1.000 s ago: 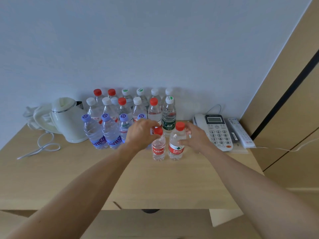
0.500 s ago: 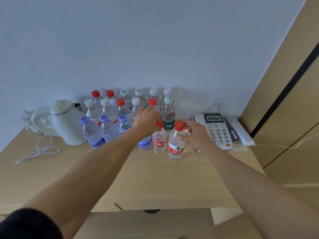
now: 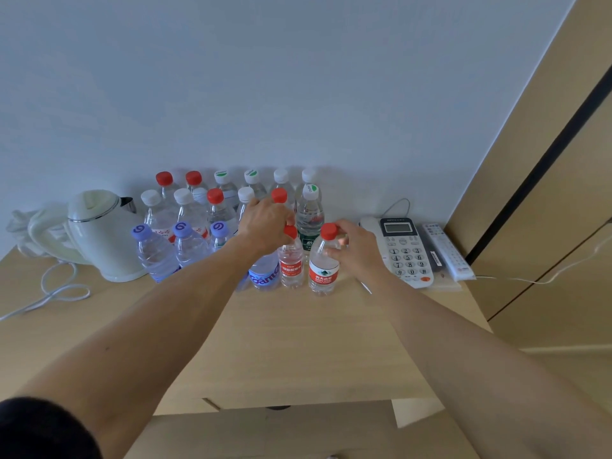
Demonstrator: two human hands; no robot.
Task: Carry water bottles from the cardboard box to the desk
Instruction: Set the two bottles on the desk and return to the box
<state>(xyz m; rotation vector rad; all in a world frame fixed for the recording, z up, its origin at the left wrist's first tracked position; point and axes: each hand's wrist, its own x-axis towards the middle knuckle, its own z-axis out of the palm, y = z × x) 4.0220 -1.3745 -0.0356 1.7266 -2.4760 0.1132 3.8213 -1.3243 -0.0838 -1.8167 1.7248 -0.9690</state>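
The person stands at a light wooden desk by a pale wall. Many clear plastic water bottles already stand in rows at the back of it, with red, white and purple caps. The cardboard box is not in view.

The left hand is curled over the neck of a small clear bottle with a red cap and red label. This bottle stands on the desk, just beside a clear bottle with a blue label. The right hand pinches the neck of a second clear bottle with a red cap and a red and white label. That bottle also stands on the desk, a little apart from the first one. So both hands hold a bottle near its top.

It looks like the two bottles are being set down in the front row.

What could go wrong? The bottles stand very close together. If a hand pulls away too fast, a knuckle could bump a bottle and tip it, and then it may knock down others like dominoes. The right arm is also near the white desk phone with grey buttons, so a wide swing could push it
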